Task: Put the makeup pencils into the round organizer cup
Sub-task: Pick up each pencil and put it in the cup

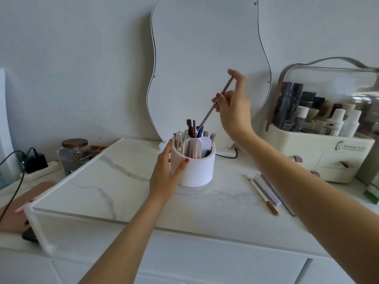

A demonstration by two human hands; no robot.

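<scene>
White organizer cup [196, 171] upright, part-filled; grey pencil [206, 116] tilted above it; three pencils [266, 190] lying to its right

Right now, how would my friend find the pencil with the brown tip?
Find the white cup in the middle of the table. Three pencils lie to its right; take the leftmost pencil. It is thin and white, and only it has a brown tip.

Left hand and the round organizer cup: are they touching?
Touching. The head view shows the left hand gripping the round organizer cup, thumb on its front wall, fingers against its rim.
</scene>
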